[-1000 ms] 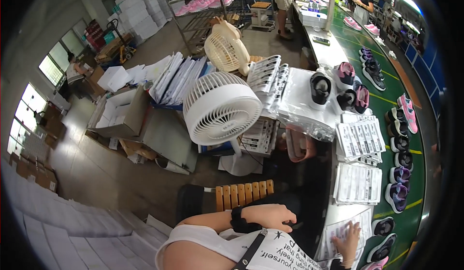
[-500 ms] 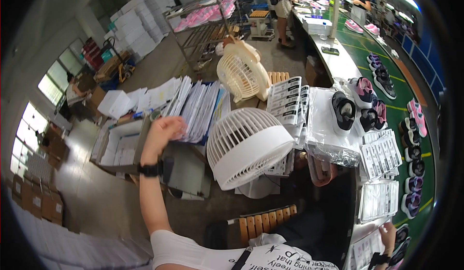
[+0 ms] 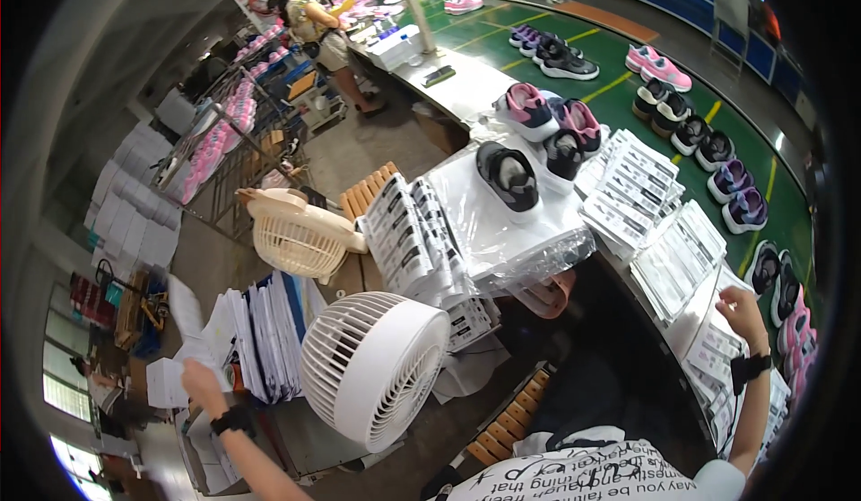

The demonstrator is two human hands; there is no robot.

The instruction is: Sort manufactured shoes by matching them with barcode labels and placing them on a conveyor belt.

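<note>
- Our left hand was near a white box.
- Our right hand curled near papers.
- We couldn't tell either grip.
- A basket's contents were unclear.

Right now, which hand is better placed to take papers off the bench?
Right, probably: the right hand is beside the papers on the bench, while the left hand is off left of the white fan.

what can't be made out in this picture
Head view:
left hand: blurred, so any contact with the papers beside it is unclear
left elbow: cut off by the lower edge
near label sheets: partly hidden by the right forearm
basket: partly hidden by the clear plastic
rack shoes: too small to count
</note>
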